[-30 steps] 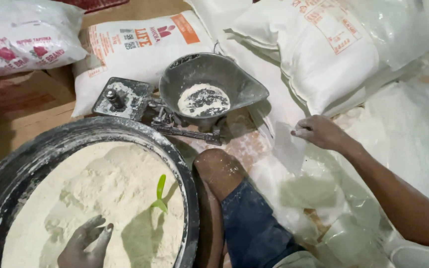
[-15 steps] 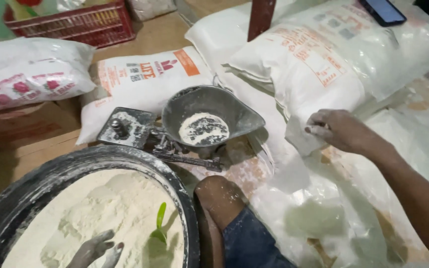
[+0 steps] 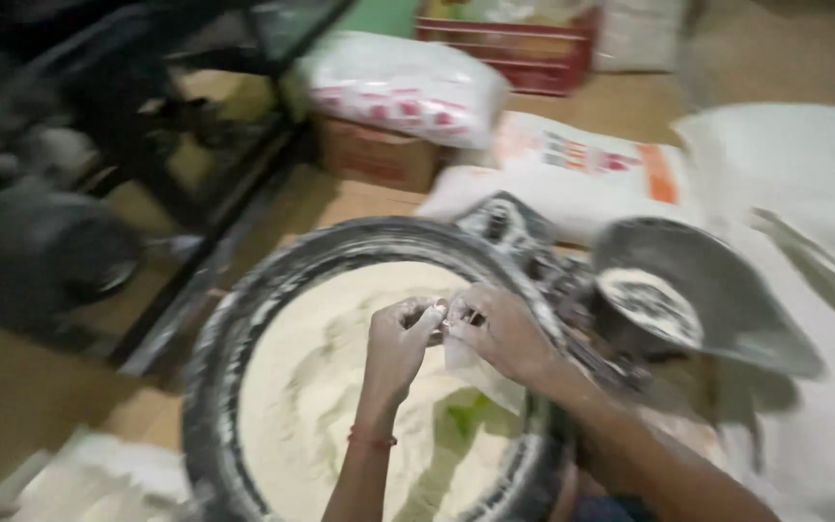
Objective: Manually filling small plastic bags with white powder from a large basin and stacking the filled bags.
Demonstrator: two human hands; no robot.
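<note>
Sacks crowd the wooden floor as our left hand [image 3: 400,333] and right hand [image 3: 500,333] pinch a small clear packet [image 3: 460,350] over the flour basin [image 3: 244,319]; best we keep it centred.

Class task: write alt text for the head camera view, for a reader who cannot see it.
Two floury hands, left hand and right hand, pinch a small clear plastic bag together over a large round basin of flour. A metal scale pan sits beside sacks.
</note>
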